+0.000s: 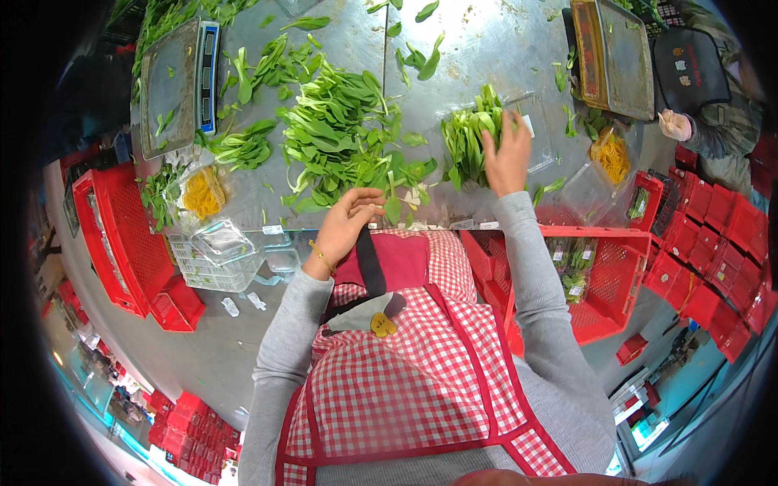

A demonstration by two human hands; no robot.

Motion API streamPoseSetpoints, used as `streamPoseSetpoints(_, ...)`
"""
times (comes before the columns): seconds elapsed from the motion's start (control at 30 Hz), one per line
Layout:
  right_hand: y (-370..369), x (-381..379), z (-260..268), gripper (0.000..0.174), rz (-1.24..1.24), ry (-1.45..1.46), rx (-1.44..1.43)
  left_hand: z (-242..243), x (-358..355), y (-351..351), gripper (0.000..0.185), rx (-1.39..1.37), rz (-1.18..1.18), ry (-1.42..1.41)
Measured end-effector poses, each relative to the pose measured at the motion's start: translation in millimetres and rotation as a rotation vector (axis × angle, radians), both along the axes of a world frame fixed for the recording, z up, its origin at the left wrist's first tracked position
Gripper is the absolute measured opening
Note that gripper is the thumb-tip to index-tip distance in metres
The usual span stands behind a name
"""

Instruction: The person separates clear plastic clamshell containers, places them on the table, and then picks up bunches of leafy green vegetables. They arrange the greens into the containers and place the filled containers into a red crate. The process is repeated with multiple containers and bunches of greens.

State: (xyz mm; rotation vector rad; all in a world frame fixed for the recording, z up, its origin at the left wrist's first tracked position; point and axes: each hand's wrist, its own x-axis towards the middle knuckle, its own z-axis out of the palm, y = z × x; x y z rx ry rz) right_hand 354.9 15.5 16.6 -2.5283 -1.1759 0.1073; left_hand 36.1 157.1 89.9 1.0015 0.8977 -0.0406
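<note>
My right hand (510, 157) grips the right side of a bunch of leafy greens (463, 143). The bunch lies over a clear plastic tray (547, 159), whose rim shows to the right. A small white label (527, 126) sits beside my fingers. My left hand (347, 226) is at the table's front edge, fingers loosely curled and nothing visible in it. Just beyond it spreads a large pile of loose leafy greens (331, 124). A smaller clump of greens (246, 146) lies left of the pile.
Weighing scales stand left (173, 91) and right (629, 61) on the metal table (474, 48). Yellow bands lie in two heaps (203, 193) (609, 159). Red crates flank me (130, 237) (608, 304); a white basket (209, 267) holds clear containers. Another person's hand (674, 126) appears right.
</note>
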Motion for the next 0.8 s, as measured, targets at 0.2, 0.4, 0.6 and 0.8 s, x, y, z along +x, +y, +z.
streamPoseSetpoints(0.2, 62.9, 59.8, -8.0, 0.067, -0.106, 0.031, -0.217, -13.2, 15.4, -3.6, 0.033, 0.108, -0.119, 0.024)
streamPoseSetpoints(0.4, 86.9, 93.1, -24.2, 0.033, 0.146, 0.236, -0.312, -14.7, 34.7, -9.7, 0.031, 0.188, -0.268, -0.019)
streamPoseSetpoints(0.6, 88.0, 87.3, 59.3, 0.019, 0.071, 0.376, 0.060, -18.9, 30.2, -13.3, 0.031, 0.234, -0.251, 0.002)
streamPoseSetpoints(0.8, 75.9, 66.6, 152.5, 0.020, 0.103, 0.652, 0.024, -25.1, 24.5, -13.6, 0.030, 0.178, -0.275, 0.028)
